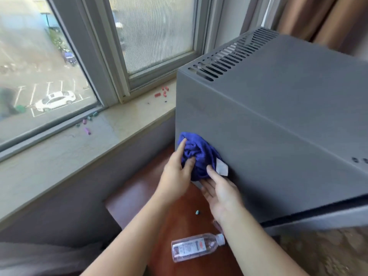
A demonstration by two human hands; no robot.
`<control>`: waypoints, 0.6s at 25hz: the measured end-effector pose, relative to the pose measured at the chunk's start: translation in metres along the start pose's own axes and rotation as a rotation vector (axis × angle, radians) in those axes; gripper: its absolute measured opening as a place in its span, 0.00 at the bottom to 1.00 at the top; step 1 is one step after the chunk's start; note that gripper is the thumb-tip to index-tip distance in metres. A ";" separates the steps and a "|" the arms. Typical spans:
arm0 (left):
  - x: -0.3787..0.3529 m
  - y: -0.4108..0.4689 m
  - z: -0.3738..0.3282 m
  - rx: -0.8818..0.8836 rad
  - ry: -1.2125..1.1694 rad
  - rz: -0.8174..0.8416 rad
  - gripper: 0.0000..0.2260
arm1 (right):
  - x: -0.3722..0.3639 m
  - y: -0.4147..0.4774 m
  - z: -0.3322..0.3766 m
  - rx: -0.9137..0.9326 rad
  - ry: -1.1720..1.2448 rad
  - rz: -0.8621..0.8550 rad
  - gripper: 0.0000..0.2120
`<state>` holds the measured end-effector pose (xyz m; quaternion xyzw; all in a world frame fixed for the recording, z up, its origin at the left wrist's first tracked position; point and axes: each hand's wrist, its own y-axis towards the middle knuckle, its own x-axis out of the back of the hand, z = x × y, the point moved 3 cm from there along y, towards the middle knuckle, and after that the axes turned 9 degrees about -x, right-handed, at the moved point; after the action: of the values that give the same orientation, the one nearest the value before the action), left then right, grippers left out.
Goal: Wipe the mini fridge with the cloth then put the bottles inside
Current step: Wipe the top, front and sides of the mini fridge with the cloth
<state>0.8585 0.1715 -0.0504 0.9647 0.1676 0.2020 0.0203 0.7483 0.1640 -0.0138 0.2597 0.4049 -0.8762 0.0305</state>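
Note:
The grey mini fridge (278, 120) stands at the right, with vent slots along its top back edge. A bunched blue cloth (199, 154) with a white tag is pressed against the fridge's left side near its lower back corner. My left hand (177, 172) holds the cloth from the left, fingers spread over it. My right hand (221, 194) touches the cloth from below with its fingers extended, palm up. A clear plastic bottle (197, 247) lies on its side on the red-brown surface (139, 198) below my right forearm. Part of a second bottle shows behind that forearm.
A pale stone window sill (111, 124) runs along the left under the window, with small red, purple and green pieces scattered on it. A tiny blue-green piece (197, 212) lies on the red-brown surface. Brown curtains (322, 18) hang behind the fridge. Patterned carpet lies at lower right.

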 end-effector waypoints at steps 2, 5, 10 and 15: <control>-0.035 -0.029 -0.012 0.013 -0.021 0.028 0.28 | 0.067 -0.015 0.002 -0.071 -0.038 -0.196 0.12; -0.086 -0.078 -0.044 0.004 -0.038 0.094 0.29 | 0.135 -0.053 0.008 -0.020 -0.058 -0.205 0.11; -0.146 -0.138 -0.080 -0.015 -0.032 0.182 0.30 | 0.220 -0.099 0.015 0.056 0.008 -0.244 0.06; -0.162 -0.151 -0.088 0.002 -0.061 0.169 0.29 | 0.241 -0.106 0.019 0.054 0.037 -0.269 0.04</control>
<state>0.6364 0.2580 -0.0474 0.9811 0.0851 0.1735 0.0074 0.5042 0.2595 -0.0456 0.2198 0.4126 -0.8781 -0.1018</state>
